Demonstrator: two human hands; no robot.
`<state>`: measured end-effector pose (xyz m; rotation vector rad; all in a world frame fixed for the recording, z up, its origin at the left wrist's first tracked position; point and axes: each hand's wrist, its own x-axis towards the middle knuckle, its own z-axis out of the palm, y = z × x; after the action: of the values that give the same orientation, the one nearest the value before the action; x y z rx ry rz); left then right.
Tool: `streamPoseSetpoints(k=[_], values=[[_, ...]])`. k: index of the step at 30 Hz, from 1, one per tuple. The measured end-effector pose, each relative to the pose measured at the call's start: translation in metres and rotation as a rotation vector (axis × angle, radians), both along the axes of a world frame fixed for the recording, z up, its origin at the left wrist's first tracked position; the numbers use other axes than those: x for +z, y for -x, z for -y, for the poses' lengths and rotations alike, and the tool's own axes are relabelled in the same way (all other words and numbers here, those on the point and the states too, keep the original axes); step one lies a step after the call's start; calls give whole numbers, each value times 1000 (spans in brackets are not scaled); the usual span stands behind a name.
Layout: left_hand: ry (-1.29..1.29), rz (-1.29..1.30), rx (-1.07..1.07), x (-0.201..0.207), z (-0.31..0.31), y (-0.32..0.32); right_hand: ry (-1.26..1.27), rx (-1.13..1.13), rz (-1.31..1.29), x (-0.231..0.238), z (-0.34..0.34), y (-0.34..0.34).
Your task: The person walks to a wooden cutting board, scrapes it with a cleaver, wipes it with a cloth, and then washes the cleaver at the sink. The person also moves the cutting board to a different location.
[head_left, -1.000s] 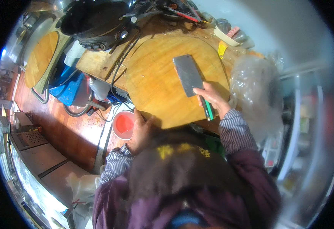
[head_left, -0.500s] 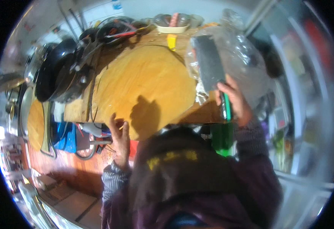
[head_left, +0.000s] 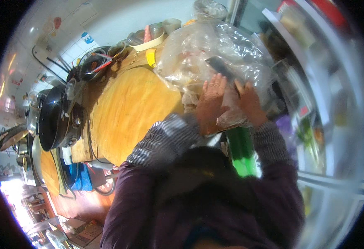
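Right grip [head_left: 248,101] on cleaver [head_left: 221,68], bag [head_left: 207,54] around

hands [head_left: 213,103] on clear bag [head_left: 215,58], cleaver [head_left: 221,68] perhaps

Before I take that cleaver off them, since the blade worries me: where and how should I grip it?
Grip the green handle, coming from the person's side, below the board's near edge. The cleaver's dark blade points away, up against the clear plastic bag, so the handle end is the safe one. The right hand sits where handle meets blade; the left hand rests beside it on the bag.
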<state>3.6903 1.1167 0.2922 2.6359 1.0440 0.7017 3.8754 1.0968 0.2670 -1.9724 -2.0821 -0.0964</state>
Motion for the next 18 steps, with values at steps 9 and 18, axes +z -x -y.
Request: streamPoseSetpoints(k=[9,18], values=[[254,-168,102,-57,-34,-12,202,-54,-182,-19,31,4],[306,-328,94,-47,-32,-12,368,39,-393,16,92,-21]])
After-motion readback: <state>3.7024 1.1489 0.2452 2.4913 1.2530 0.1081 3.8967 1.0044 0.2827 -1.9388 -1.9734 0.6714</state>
